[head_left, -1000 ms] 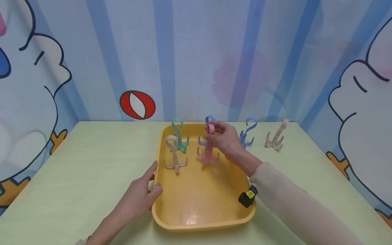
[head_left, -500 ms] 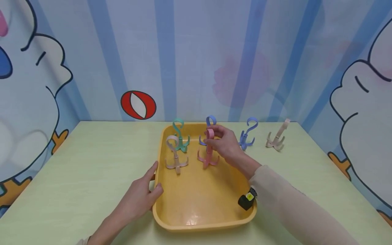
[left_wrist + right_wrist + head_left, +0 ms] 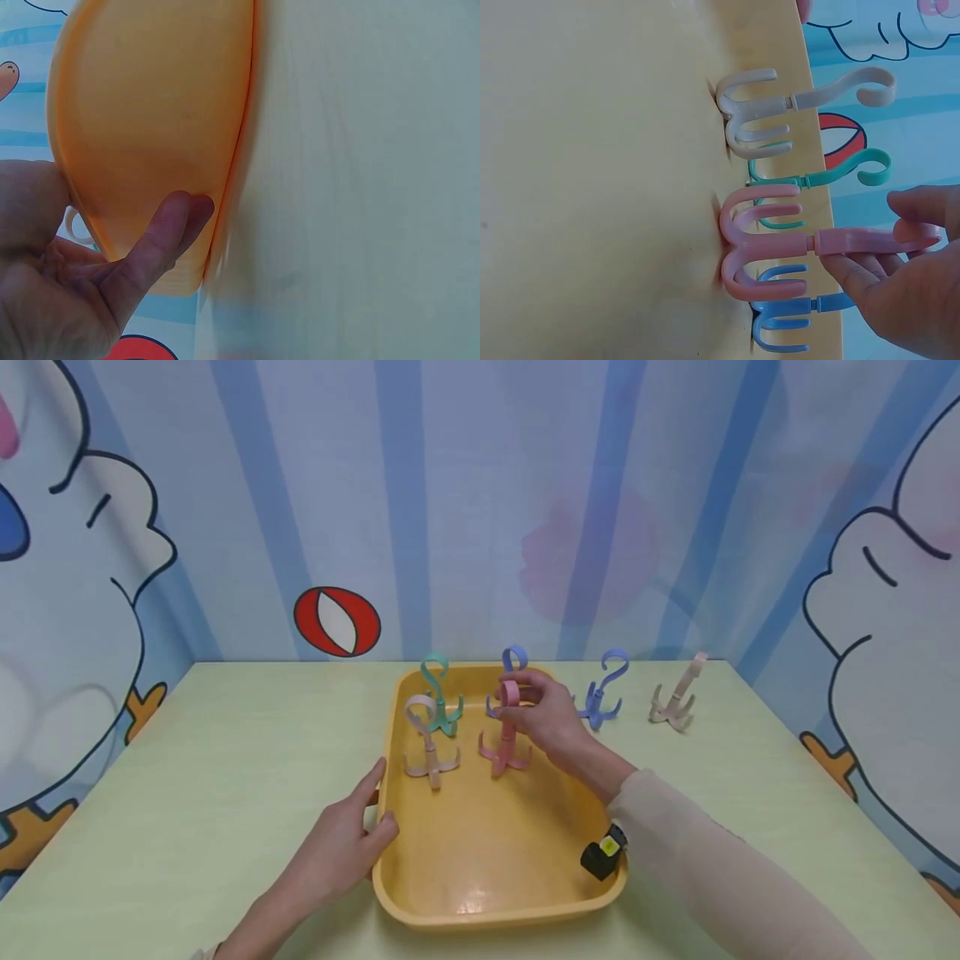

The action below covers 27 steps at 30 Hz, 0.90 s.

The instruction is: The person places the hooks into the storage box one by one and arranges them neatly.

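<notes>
My right hand [image 3: 555, 714] pinches the upper stem of a pink multi-prong hanging hook [image 3: 507, 752], its prongs down at the floor of the yellow tray [image 3: 480, 918]. In the right wrist view the pink hook [image 3: 772, 244] stands upright under thumb and fingers. A pale beige hook [image 3: 431, 760] and a green hook [image 3: 444, 718] stand to its left in the tray. Behind it is a blue hook [image 3: 516, 656], partly hidden by the hand. My left hand [image 3: 341, 843] grips the tray's left side, thumb over the rim and fingers along the outer wall [image 3: 150, 97].
Right of the tray on the pale green table [image 3: 277, 735] stand another blue hook [image 3: 596, 706] and a beige hook [image 3: 675, 702]. A striped blue cartoon backdrop [image 3: 480, 510] rises behind the table. A black wrist camera [image 3: 603, 856] hangs at the right sleeve.
The right hand has lowered the pink hook slightly toward the tray floor and moved it a little left. The left hand and the tray have stayed in place.
</notes>
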Each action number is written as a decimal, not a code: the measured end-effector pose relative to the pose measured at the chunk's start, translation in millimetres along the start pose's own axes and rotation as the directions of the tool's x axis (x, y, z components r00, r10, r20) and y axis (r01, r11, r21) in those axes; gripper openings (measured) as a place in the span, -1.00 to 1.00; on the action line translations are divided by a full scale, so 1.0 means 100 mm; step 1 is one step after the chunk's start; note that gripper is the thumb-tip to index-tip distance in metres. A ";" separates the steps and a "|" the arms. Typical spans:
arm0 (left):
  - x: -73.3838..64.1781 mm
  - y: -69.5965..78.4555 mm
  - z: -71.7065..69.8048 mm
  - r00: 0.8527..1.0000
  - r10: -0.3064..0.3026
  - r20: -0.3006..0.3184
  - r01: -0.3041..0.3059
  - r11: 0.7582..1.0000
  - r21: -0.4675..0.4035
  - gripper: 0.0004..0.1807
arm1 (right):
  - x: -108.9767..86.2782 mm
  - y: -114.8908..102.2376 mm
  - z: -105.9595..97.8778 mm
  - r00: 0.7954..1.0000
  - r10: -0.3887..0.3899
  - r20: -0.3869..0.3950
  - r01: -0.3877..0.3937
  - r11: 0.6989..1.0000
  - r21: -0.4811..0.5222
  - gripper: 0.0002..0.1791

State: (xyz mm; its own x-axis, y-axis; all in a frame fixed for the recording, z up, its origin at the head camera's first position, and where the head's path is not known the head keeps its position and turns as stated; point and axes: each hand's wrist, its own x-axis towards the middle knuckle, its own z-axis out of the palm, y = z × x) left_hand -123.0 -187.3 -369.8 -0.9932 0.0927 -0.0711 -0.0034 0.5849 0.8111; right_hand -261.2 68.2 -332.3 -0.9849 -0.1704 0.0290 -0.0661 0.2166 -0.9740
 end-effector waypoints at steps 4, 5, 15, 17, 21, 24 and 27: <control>0.00 0.00 0.01 1.000 0.004 0.000 -0.004 1.000 -0.008 -0.13 | 0.00 0.01 0.00 1.000 -0.004 0.004 0.004 1.000 -0.002 -0.43; -0.01 0.00 0.01 1.000 0.006 -0.001 -0.006 1.000 -0.010 -0.13 | 0.00 0.01 0.00 1.000 -0.008 0.007 0.008 1.000 0.000 -0.43; -0.01 0.01 0.00 1.000 0.002 0.001 -0.002 1.000 -0.008 -0.13 | -0.01 -0.03 -0.03 1.000 -0.012 0.020 0.012 1.000 -0.007 -0.41; -0.01 0.01 0.00 1.000 0.004 0.001 -0.004 1.000 -0.007 -0.13 | -0.01 -0.05 -0.04 1.000 -0.006 0.020 0.006 1.000 -0.005 -0.39; -0.01 0.00 0.01 1.000 0.005 0.002 -0.004 1.000 -0.009 -0.13 | -0.03 -0.10 -0.07 1.000 -0.010 0.010 0.010 1.000 -0.010 -0.43; -0.01 0.00 0.01 1.000 0.002 0.005 -0.002 1.000 -0.008 -0.13 | -0.04 -0.15 -0.09 1.000 -0.019 -0.006 0.019 1.000 -0.010 -0.46; 0.00 0.00 0.01 1.000 0.000 0.008 0.000 1.000 -0.005 -0.13 | -0.04 -0.20 -0.13 0.999 -0.031 -0.017 0.031 0.999 0.011 -0.45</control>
State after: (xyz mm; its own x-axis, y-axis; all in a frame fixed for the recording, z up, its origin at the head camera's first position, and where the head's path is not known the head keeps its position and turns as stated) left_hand -123.1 -186.3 -370.4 -0.9922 0.0989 -0.0754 -0.0040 0.5808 0.8141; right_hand -257.6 77.2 -309.8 -0.9850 -0.1610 0.0625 -0.0947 0.2006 -0.9751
